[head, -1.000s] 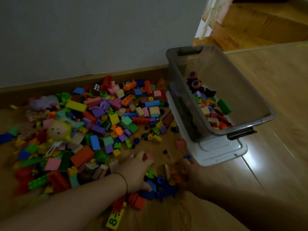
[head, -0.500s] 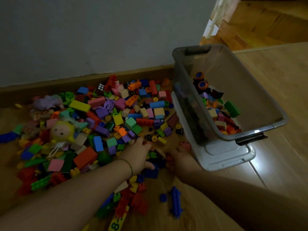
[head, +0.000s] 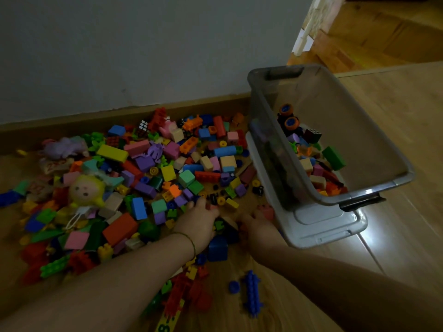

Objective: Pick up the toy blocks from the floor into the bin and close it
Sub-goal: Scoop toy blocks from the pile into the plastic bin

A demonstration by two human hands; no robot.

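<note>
So we're still deep in the gathering step here; most of the toy blocks [head: 167,168] are spread over the floor [head: 395,248] along the wall, and only a shallow layer lies in the bin [head: 407,174], which stands open just right of the pile on top of what looks like its own lid [head: 323,226]; closing is a long way off, we'd say. Both hands are down at the near edge of the pile, facing each other with a small clump of blocks between them, a blue cube block [head: 217,248] just below that gap; the left hand [head: 199,224] lies palm down, fingers fairly straight and spread, touching the blocks under it rather than wrapped round any one; the right hand [head: 259,226] is right beside the bin's near corner with its fingers tucked into the clump near a pink piece, and honestly it's too dim for us to tell if it's clamped on anything or just pressing. Our guess for the next move: squeeze the two hands together under the clump, lift it as one scoop and swing it right over the rim; the bin's wall is tall, so the scoop has to clear it, and loose bits will probably spill; a blue spiky piece [head: 250,293] lies apart, nearer us.
</note>
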